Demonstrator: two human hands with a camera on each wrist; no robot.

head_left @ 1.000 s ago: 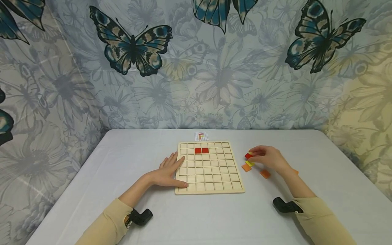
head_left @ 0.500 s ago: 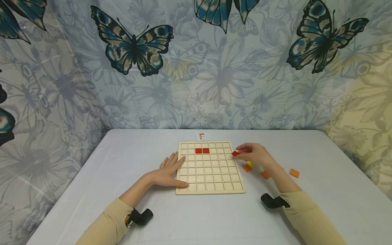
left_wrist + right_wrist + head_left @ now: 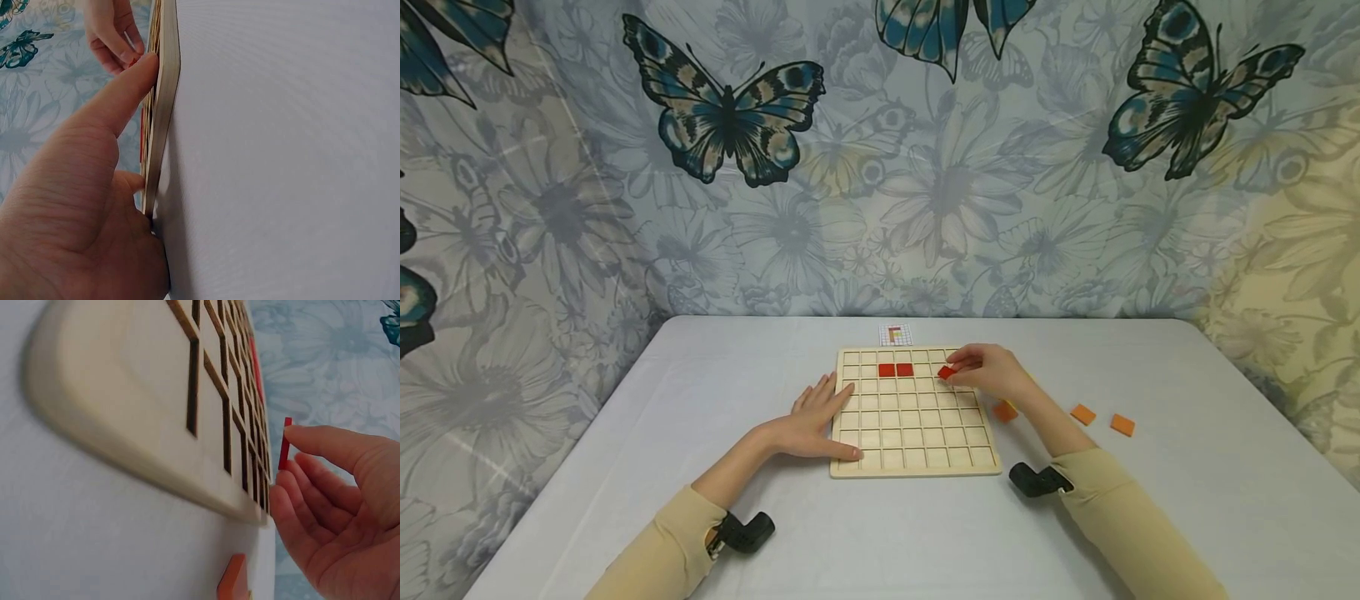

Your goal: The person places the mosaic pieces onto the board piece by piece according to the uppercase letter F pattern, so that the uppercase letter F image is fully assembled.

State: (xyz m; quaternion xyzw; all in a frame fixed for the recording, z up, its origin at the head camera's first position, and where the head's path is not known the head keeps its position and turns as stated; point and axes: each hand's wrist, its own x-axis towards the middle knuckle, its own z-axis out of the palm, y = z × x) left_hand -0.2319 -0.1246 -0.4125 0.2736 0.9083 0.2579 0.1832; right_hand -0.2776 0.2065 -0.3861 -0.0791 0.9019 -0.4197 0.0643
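Observation:
A pale wooden grid board (image 3: pixel 917 437) lies on the white table, with two red square tiles (image 3: pixel 896 370) side by side in its second row from the top. My left hand (image 3: pixel 805 425) rests along the board's left edge, fingers spread and thumb on the near left corner. Over the board's upper right part, my right hand (image 3: pixel 988 372) pinches a third red tile (image 3: pixel 947 372) between thumb and fingers. In the right wrist view that pinched tile (image 3: pixel 285 444) appears edge-on, just above the grid surface.
Orange tiles (image 3: pixel 1082 414) lie on the white table (image 3: pixel 1187 500) right of the board. One orange tile (image 3: pixel 1004 410) is close to the board's right edge, with a sliver of yellow beside it. Behind the board lies a small printed pattern card (image 3: pixel 895 335).
My right hand has lifted the red tile from the loose pile and carried it left over the board. The left hand stays in place.

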